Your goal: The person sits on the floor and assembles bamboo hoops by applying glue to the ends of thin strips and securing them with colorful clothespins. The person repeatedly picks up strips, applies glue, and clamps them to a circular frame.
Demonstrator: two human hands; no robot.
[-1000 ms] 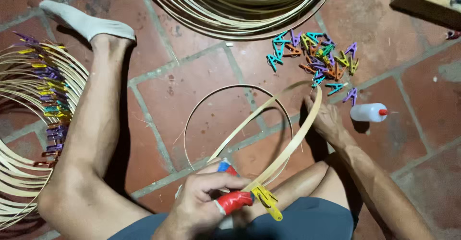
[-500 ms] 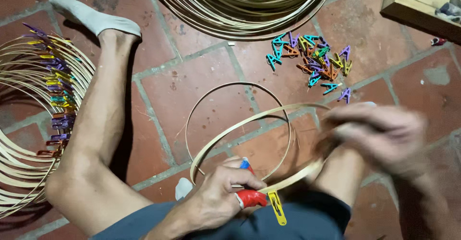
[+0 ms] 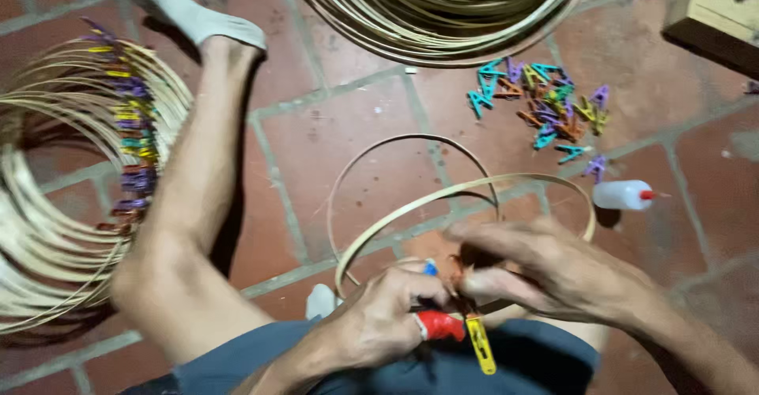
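Pinching bamboo hoop (image 3: 443, 205) w/ both hands: left hand (image 3: 387, 316), right hand (image 3: 545, 272). Yellow clip (image 3: 480, 346) is hanging below; glue bottle (image 3: 623, 195), peg pile (image 3: 545, 106) nr.

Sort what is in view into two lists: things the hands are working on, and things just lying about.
In hand:
- bamboo hoop, pinched where the left hand and right hand meet
- yellow clip hanging at the joint
- red-handled tool in the left hand

Lying about:
- pile of coloured clips
- glue bottle
- clipped hoop stack
- strip coil
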